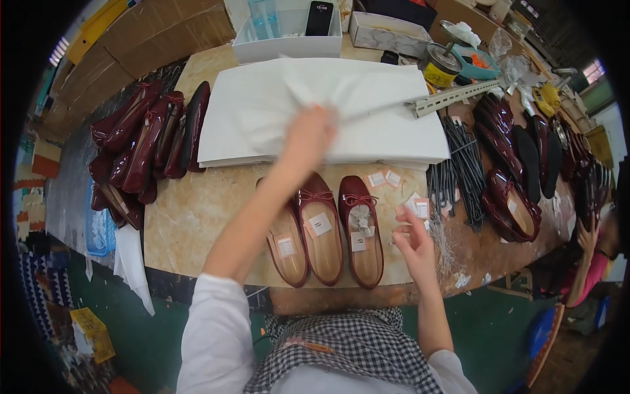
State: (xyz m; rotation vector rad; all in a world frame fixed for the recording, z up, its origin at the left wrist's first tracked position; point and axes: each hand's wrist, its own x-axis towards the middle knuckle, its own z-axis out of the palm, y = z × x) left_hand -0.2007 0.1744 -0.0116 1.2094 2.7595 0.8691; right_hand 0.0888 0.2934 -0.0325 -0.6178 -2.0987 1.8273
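Observation:
My left hand [311,134], smeared by motion, is closed on the top sheet of a stack of white paper [387,141]; folds spread out from its fingers. Below that arm lie three glossy burgundy ballet flats: a left shoe [287,253] partly behind my forearm, a middle shoe [321,243] and a right shoe [365,262]. Each has a label inside, and the right one also holds crumpled paper [361,220]. My right hand [415,244] hovers beside the right shoe, fingers bent and apart, near small printed tags [415,209].
More burgundy flats are heaped at the left [141,138] and right [512,203]. Dark thin strips [462,171], a slotted metal bar [456,98] and a can [441,64] lie right of the paper. A white box [289,47] stands behind it. Another person's hand [586,238] shows far right.

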